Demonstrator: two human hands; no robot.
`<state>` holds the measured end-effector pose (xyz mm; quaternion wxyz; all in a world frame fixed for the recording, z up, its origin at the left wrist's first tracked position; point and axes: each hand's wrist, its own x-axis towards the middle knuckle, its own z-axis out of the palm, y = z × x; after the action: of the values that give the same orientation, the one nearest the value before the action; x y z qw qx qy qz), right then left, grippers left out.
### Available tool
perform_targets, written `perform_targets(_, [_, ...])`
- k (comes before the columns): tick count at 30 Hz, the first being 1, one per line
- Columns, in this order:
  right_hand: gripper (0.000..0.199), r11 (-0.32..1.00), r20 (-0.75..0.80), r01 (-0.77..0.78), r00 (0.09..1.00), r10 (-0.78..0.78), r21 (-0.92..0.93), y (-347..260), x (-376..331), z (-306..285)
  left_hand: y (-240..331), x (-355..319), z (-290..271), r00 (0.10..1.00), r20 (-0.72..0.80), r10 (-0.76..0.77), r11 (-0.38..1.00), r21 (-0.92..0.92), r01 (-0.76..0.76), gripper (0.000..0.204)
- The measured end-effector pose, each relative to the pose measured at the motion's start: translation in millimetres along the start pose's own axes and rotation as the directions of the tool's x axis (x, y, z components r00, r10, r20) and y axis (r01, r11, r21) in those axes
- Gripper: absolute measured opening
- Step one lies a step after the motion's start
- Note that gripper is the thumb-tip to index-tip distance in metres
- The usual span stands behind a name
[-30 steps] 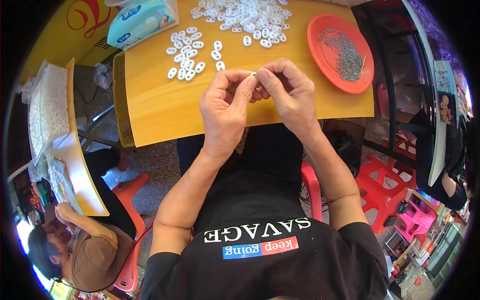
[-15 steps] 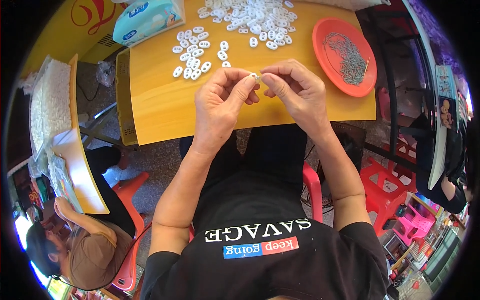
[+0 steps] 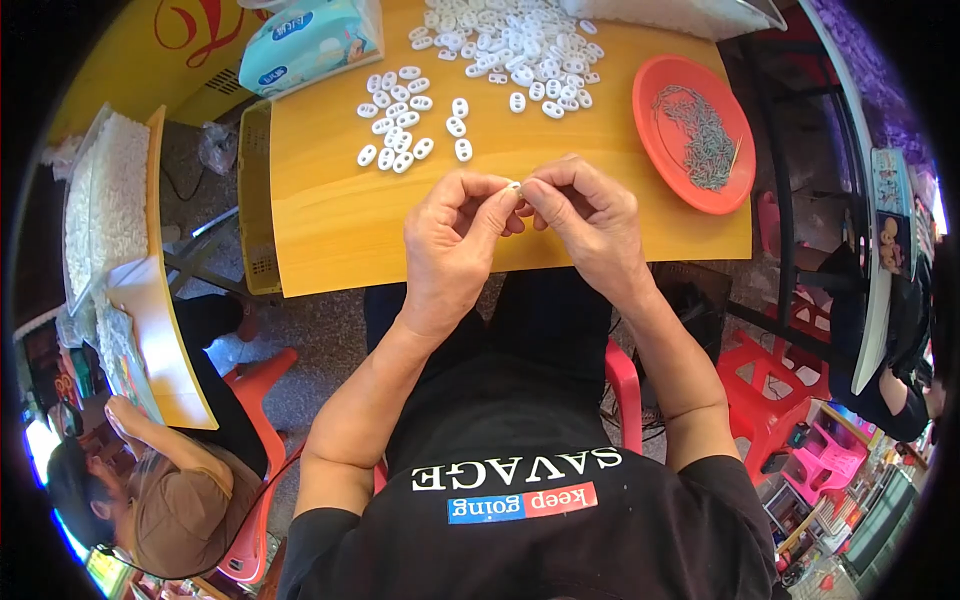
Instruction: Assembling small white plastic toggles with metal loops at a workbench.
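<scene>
Over the near part of the yellow table (image 3: 330, 230), my left hand (image 3: 450, 245) pinches a small white plastic piece (image 3: 515, 186) between thumb and forefinger. My right hand (image 3: 592, 225) meets it from the other side, thumb and forefinger pressed together at the piece; whatever they hold is too small to make out. Just beyond my hands stands a short column of white two-hole oval pieces (image 3: 456, 127). Left of it lies a loose cluster of the same ovals (image 3: 397, 118). A large heap of white ovals (image 3: 530, 45) sits farther back.
On the table's right, a red plate (image 3: 650, 155) holds many thin grey metal pieces (image 3: 705, 145). A blue-white tissue pack (image 3: 312, 45) stands at the back left. Another person (image 3: 190, 500) sits at a table on the left. Red plastic stools (image 3: 765, 380) are at the right.
My hands sit slightly lower in the picture, still pinched together. The whole table scene has shifted a little downward, uncovering more of the short column of ovals.
</scene>
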<state>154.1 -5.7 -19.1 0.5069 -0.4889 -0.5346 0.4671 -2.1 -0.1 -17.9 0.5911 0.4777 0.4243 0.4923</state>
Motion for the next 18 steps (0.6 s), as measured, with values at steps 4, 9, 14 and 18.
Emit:
perform_targets(4, [0.008,0.998,-0.031,-0.055,0.998,0.055,0.018,7.2,0.6,7.4,-9.0,-2.1,3.1,0.996,-0.074,0.053,0.999,0.002,-0.053,0.006])
perform_targets(9, [0.009,0.997,-0.017,-0.074,0.997,0.074,-0.013,13.5,7.6,12.3,-13.8,1.6,-6.7,0.995,-0.086,0.053,0.997,0.053,-0.048,0.005])
perform_targets(14, [0.013,0.993,0.071,-0.092,0.993,0.097,-0.078,1.2,21.2,11.8,-9.2,4.5,-24.2,1.0,-0.021,-0.01,1.0,0.01,0.011,0.006])
perform_targets(18, [0.011,0.901,0.027,0.127,0.991,-0.127,-0.415,3.7,43.8,1.1,-15.4,4.2,-27.1,0.999,-0.046,0.002,0.998,-0.058,-0.005,0.007])
